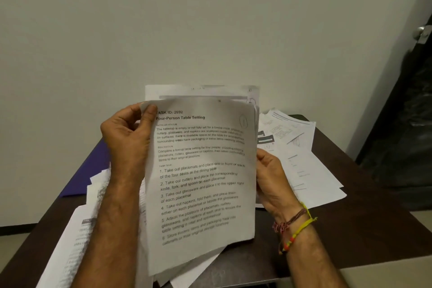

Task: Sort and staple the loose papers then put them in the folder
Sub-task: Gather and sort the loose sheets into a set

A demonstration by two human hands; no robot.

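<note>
I hold a sheaf of printed papers (201, 170) upright in front of me; the front sheet is headed "Four-Person Table Setting". My left hand (127, 133) pinches the top left corner of the sheaf, thumb on the front. My right hand (271, 177) grips the right edge, fingers behind the sheets. More loose papers (301, 159) lie spread on the dark table (364, 194) to the right, and others (77, 229) at the left. A purple folder (93, 170) lies on the table at the left, partly under papers. No stapler is visible.
A plain wall rises right behind the table. A dark door with a metal knob (420, 33) stands at the far right. The table's front right edge (385, 264) shows near my right wrist.
</note>
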